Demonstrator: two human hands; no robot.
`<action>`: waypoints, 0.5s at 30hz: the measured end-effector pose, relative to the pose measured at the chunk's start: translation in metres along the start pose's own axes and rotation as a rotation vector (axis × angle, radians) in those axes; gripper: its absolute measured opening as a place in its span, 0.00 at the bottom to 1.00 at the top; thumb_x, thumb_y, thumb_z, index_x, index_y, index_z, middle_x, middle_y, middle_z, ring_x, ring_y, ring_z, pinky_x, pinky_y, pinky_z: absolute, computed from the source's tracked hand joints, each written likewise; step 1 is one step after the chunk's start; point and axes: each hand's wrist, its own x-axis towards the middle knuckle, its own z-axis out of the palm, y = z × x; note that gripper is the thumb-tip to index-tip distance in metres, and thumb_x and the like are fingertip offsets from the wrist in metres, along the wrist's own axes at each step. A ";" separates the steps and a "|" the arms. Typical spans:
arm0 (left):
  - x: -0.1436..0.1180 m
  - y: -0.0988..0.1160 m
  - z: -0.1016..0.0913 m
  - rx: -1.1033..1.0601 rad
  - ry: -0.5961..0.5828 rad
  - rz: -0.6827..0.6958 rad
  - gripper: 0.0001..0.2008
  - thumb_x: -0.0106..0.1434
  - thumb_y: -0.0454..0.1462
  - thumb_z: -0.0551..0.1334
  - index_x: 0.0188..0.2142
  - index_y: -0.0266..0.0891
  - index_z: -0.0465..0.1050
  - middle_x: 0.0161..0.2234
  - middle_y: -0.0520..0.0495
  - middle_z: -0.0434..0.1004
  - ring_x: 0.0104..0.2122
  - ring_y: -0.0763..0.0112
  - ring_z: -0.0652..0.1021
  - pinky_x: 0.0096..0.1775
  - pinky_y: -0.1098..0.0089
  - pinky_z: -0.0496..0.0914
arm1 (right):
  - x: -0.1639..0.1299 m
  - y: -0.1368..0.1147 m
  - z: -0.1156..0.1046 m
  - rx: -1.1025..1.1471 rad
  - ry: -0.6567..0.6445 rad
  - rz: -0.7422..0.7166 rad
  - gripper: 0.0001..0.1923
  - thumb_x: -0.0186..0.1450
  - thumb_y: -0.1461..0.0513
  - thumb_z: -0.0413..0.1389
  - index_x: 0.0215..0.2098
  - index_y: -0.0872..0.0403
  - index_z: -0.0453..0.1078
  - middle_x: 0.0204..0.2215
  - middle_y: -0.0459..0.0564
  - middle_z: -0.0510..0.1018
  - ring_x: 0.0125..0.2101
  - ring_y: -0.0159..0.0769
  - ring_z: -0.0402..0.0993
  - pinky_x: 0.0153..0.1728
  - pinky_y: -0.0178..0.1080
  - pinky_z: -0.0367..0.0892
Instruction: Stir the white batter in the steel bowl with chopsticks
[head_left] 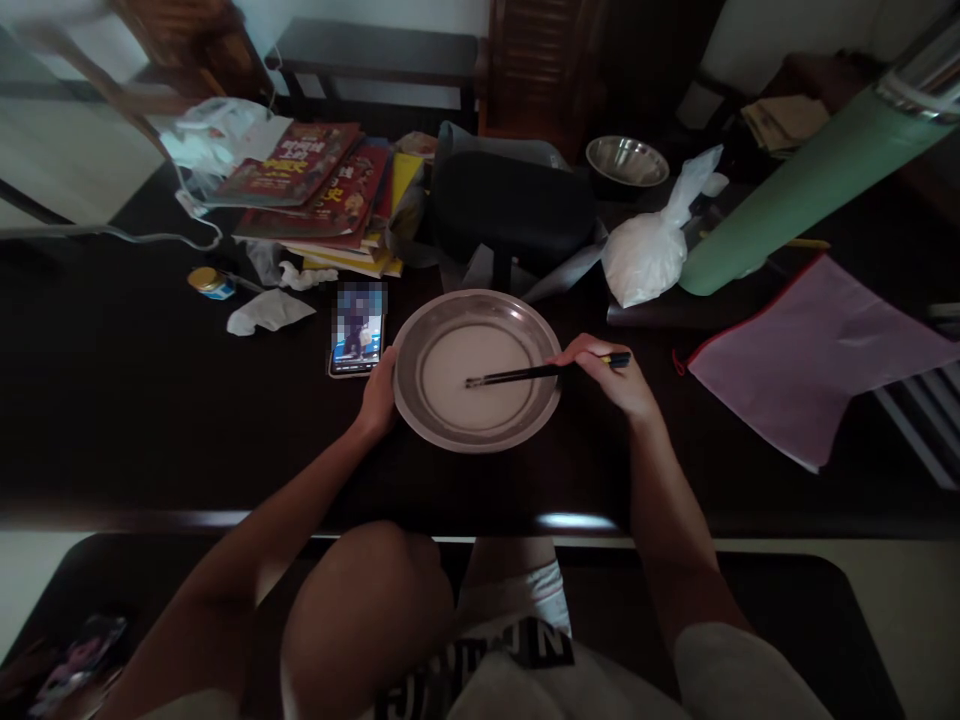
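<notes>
A round metal bowl point(480, 440) sits on the dark table in front of me, with a whitish, cloudy liquid point(469, 350) in it. My left hand point(379, 395) grips the bowl's left rim, its fingers partly hidden behind the wall. Above the right rim, my right hand point(604, 372) is closed around a pair of dark chopsticks point(525, 374). Their tips dip into the liquid near the middle of the bowl. Just left of the bowl lies a phone point(358, 330) with its screen lit.
Books point(307, 190) are stacked at the back left, near a small jar point(211, 283) and crumpled tissue point(270, 311). Behind the bowl is a black case point(514, 205). To the right stand a tied bag of white powder point(646, 255), a green cylinder point(810, 190) and a mauve pouch point(806, 350).
</notes>
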 end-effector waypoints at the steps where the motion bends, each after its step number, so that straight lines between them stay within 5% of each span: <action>1: 0.000 0.001 0.000 -0.004 0.000 -0.018 0.18 0.67 0.49 0.58 0.38 0.41 0.81 0.43 0.44 0.83 0.53 0.53 0.78 0.59 0.58 0.69 | 0.000 0.000 -0.001 -0.004 0.038 -0.008 0.18 0.66 0.44 0.60 0.34 0.46 0.84 0.34 0.47 0.86 0.40 0.43 0.83 0.47 0.47 0.75; 4: 0.000 0.001 0.000 -0.003 -0.021 -0.039 0.18 0.68 0.51 0.58 0.38 0.41 0.80 0.42 0.44 0.83 0.53 0.53 0.78 0.59 0.59 0.69 | -0.001 -0.002 -0.003 -0.065 0.194 -0.012 0.19 0.69 0.44 0.58 0.32 0.45 0.83 0.30 0.47 0.85 0.35 0.42 0.81 0.42 0.46 0.74; 10: 0.001 -0.003 0.000 -0.029 -0.070 -0.020 0.19 0.68 0.51 0.56 0.37 0.42 0.79 0.42 0.44 0.82 0.52 0.55 0.78 0.56 0.62 0.70 | 0.000 -0.002 0.000 0.004 0.028 -0.034 0.18 0.66 0.44 0.61 0.32 0.46 0.84 0.32 0.47 0.85 0.37 0.41 0.81 0.44 0.45 0.74; 15: 0.000 0.000 0.001 -0.013 -0.062 -0.034 0.19 0.68 0.52 0.56 0.33 0.42 0.77 0.37 0.45 0.81 0.49 0.55 0.78 0.54 0.62 0.72 | -0.001 -0.002 -0.003 -0.017 0.192 -0.015 0.19 0.69 0.46 0.58 0.31 0.46 0.84 0.29 0.46 0.84 0.33 0.39 0.80 0.40 0.43 0.72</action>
